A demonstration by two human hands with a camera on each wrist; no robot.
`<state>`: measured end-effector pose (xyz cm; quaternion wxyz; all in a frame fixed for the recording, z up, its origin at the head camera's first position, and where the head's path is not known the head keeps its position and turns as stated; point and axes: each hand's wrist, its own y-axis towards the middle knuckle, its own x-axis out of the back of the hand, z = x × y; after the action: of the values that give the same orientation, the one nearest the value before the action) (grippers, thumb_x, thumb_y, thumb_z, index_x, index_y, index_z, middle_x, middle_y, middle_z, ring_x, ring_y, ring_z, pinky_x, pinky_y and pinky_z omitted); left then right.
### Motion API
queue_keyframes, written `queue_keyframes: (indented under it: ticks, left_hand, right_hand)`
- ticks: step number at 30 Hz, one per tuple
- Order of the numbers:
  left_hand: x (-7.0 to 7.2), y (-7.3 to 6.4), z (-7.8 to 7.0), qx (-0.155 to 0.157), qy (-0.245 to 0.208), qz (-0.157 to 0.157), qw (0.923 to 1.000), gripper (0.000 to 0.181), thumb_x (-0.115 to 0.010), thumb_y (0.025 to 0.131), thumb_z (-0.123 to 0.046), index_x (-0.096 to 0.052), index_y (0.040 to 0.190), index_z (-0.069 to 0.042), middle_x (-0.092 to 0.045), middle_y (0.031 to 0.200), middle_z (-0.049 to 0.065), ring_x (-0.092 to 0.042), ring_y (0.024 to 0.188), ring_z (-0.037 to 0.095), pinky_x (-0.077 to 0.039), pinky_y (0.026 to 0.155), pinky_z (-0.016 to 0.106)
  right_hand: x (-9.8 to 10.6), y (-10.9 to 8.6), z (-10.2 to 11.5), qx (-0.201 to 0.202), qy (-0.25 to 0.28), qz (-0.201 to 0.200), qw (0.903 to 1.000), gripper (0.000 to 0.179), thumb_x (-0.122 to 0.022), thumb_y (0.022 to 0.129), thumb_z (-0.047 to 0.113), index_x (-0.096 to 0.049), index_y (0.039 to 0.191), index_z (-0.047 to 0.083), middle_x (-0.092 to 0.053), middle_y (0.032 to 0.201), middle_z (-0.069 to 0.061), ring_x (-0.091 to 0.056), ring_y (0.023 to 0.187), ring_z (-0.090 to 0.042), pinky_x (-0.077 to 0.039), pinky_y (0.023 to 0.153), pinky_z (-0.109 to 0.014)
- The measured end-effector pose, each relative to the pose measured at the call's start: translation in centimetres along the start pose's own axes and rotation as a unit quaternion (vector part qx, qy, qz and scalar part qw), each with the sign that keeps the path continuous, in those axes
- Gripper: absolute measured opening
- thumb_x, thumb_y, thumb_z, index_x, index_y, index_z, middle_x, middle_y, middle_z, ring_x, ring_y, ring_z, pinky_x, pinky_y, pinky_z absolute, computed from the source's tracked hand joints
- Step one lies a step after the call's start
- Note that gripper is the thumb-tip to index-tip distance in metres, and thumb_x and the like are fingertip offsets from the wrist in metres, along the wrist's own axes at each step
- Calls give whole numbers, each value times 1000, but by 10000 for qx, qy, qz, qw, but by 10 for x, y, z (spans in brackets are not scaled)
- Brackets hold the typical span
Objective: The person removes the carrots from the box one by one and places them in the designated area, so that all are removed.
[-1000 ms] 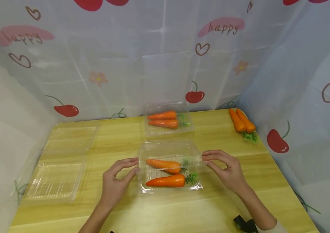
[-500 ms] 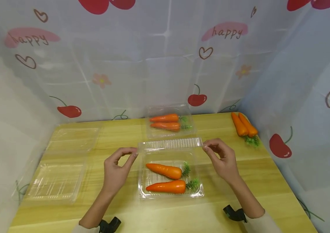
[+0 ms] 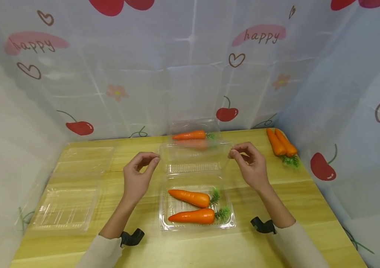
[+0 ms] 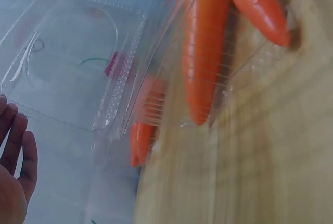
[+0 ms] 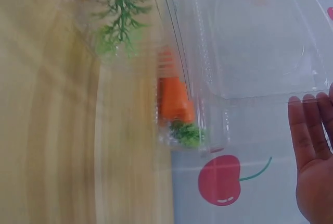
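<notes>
A clear plastic clamshell container (image 3: 194, 227) stands on the table in front of me. Two orange carrots (image 3: 191, 216) with green tops lie in its base, side by side. Its transparent lid (image 3: 193, 168) is raised and leans back at the hinge side. My left hand (image 3: 138, 176) pinches the lid's left edge, and my right hand (image 3: 252, 167) pinches its right edge. In the left wrist view the fingers (image 4: 15, 138) meet the lid's rim; the right wrist view has fingers (image 5: 302, 125) at the opposite rim. The lid partly overlaps the container behind.
Behind, a second clear container (image 3: 218, 130) holds two carrots. An open clear container (image 3: 66, 208) lies at the left of the wooden table (image 3: 190, 253). Two loose carrots (image 3: 281, 143) lie at the back right corner. A patterned curtain (image 3: 163, 56) borders the table.
The lid has swung up and back, away from the carrots in the base. Both hands have moved upward and farther forward with its edges. The carrots stay in place.
</notes>
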<state>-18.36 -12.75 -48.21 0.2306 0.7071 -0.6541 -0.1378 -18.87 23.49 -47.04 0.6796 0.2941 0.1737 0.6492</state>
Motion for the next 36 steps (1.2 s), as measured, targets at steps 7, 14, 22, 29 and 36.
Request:
queue_keyframes:
  ticks: [7, 14, 22, 29, 36]
  left_hand:
    - [-7, 23, 9, 192, -84, 54, 9998, 9, -76, 102, -12, -77, 109, -6, -76, 103, 14, -71, 88, 12, -59, 82, 19]
    - [-14, 41, 20, 581, -273, 62, 9979, 17, -75, 103, -17, -74, 111, -1, -72, 103, 16, -71, 89, 12, -59, 82, 19]
    - [-17, 52, 28, 817, -248, 31, 9963, 21, -75, 103, -18, -73, 110, 2, -70, 100, 20, -69, 85, 12, -60, 79, 18]
    - [-20, 59, 35, 1031, -26, 1, 9947, 23, -73, 104, -19, -72, 111, 3, -69, 99, 22, -69, 83, 17, -55, 75, 15]
    - [-22, 63, 41, 1345, -44, 30, 9909, 21, -72, 105, -18, -72, 115, 0, -68, 104, 17, -67, 81, 11, -57, 75, 17]
  right_hand:
    - [-1, 16, -12, -418, 58, 7, 9991, 8, -64, 103, -8, -67, 110, -10, -69, 97, -16, -74, 80, -19, -66, 80, -25]
    - [-2, 31, -29, -903, -14, 54, 9959, 13, -65, 106, 3, -67, 115, -7, -69, 98, -6, -73, 79, -15, -66, 78, -24]
    - [-7, 45, -44, -1104, 128, 181, 9936, 19, -64, 108, 5, -65, 120, -9, -68, 101, -15, -70, 80, -17, -66, 74, -25]
    - [-13, 52, -57, -1380, 288, 88, 9900, 23, -65, 107, 7, -64, 121, -13, -67, 99, -11, -68, 79, -13, -65, 71, -22]
    - [-15, 54, -64, -1579, 225, 29, 9872, 25, -65, 108, 10, -64, 124, -10, -68, 97, -1, -66, 77, -12, -63, 69, -21]
